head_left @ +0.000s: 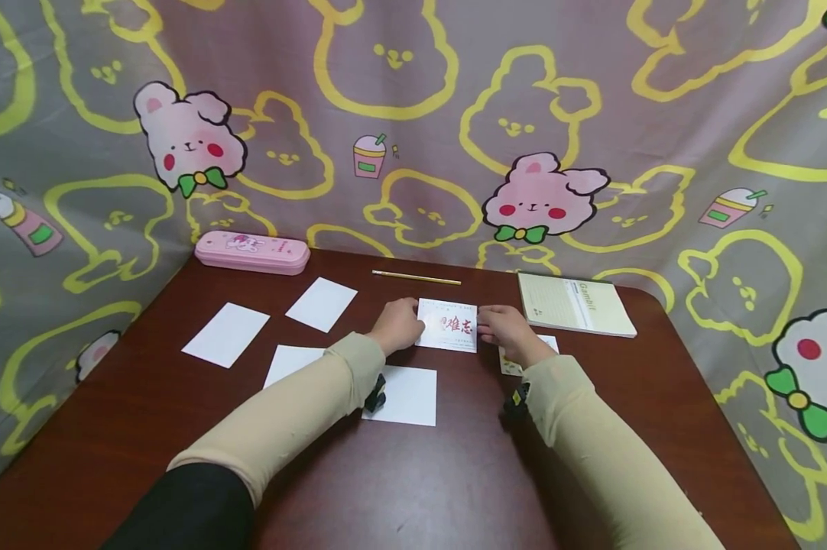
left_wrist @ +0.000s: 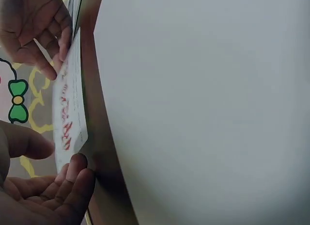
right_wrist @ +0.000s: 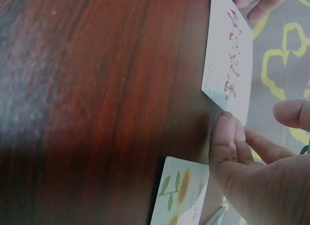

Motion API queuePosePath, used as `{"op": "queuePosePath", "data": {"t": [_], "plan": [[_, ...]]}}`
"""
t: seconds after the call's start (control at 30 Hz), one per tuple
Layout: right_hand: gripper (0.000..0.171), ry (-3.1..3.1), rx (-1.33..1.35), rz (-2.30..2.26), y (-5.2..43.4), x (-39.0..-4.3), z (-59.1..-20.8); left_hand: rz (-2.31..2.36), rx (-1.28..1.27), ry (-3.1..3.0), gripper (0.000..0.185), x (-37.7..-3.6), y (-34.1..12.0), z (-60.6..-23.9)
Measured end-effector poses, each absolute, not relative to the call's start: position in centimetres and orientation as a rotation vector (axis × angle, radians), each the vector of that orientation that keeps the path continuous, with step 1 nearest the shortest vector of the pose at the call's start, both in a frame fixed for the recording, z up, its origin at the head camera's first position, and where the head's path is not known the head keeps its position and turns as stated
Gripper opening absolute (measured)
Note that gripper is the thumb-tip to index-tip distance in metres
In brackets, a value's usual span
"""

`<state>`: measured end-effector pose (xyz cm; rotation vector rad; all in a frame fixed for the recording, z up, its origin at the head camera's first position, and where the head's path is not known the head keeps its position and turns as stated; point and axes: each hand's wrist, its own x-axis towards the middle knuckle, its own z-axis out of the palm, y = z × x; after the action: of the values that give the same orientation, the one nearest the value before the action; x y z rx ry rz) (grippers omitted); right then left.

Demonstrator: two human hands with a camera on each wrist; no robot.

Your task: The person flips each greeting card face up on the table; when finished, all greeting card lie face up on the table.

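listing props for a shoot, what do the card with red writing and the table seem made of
Card with red writing: probably smooth cardstock, judging by thin, crisp edges. Table: likely varnished wood or laminate, with dark grain and glossy glare.

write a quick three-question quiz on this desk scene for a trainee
1. True or false: seen from the person, the pencil lies beyond the card with red writing.
2. In the head view, which lies farthest right? A) pencil B) pink case C) notebook
3. Fill in: the sunflower card lies nearer the person's ____ hand.

Key: 1. True. 2. C. 3. Right: the right hand is nearer.
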<state>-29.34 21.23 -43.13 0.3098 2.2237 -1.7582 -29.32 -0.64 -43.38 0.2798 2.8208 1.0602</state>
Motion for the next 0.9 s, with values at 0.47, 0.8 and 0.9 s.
{"op": "queuePosePath", "data": {"t": [0.47,0.8,0.9], "plan": [[0.045,2.315,0.271,-1.623,21.4,-29.5,-42.6,1.055,0.318,2.733,0.054,-28.7,-0.1,-43.1],[0.045,2.354,0.243,-1.573,21.1,-29.3,-42.7,1.192,0.236,2.631,0.061,-28.2,0.3,-43.1],[0.045,2.351,0.245,-1.580,21.1,-29.2,-42.7,1.263,0.225,2.573,0.061,-28.3,0.2,-43.1]]}}
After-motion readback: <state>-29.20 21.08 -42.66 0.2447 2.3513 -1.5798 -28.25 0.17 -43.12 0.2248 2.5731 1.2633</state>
